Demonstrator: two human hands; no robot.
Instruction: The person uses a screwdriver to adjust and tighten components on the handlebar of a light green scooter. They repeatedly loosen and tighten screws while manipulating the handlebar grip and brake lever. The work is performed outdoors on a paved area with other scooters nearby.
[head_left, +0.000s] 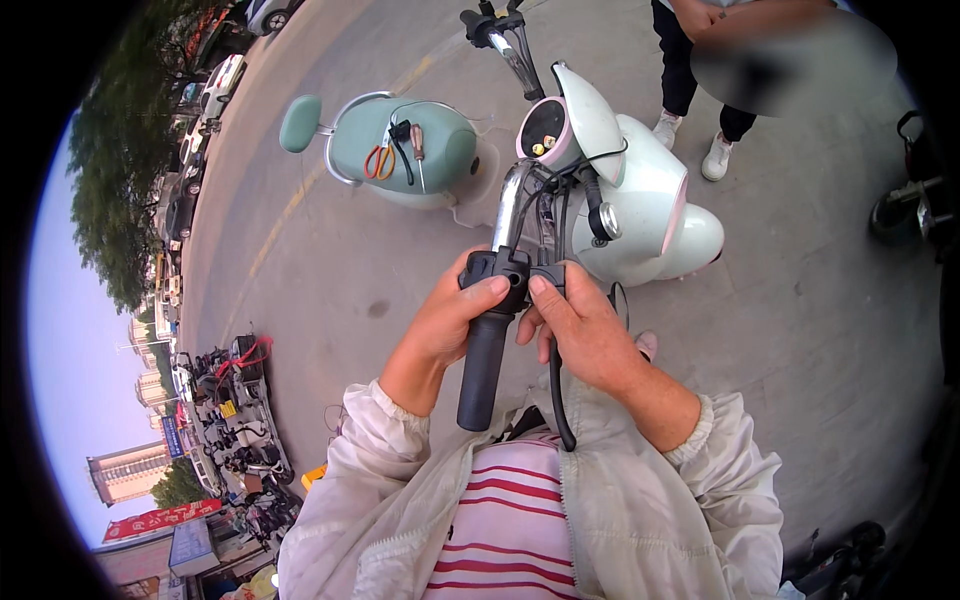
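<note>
Ground: grey pavement (380, 250), open-air, daylit; a faded yellow line (272, 238) crosses it on the left; one dark stain (378, 309) left of the hands.

Scooter (645, 190): pale green, centre, standing on the pavement. Chrome handlebar (512, 205) running from near to far; black grip (482, 370) at its near end, switch box (492, 266) just beyond the grip, black lever (559, 395) to the right.

Left hand (440, 318): grasping the switch box, thumb on top. Right hand (590, 330): thumb pressed to the lever's mount, fingers curled beneath; whether these touch the lever cannot be told.

Saddle (440, 115): green, far left of the hands, bearing orange-handled scissors (379, 163), a screwdriver (417, 143) and a black strip (403, 158). Backrest (301, 124): green, left of the saddle.

Bowl (533, 121): pink-rimmed, dark inside, holding small yellowish pieces (542, 148).

Bystander: far right, dark trousers (677, 70), white shoes (716, 157).

Left side: parked cars (222, 85) and trees (125, 150) far; a row of two-wheelers (240, 430) nearer; buildings (135, 470), red banner (162, 520), blue sky (58, 330) beyond.

Right edge: part of another vehicle (905, 205), mostly dark.
</note>
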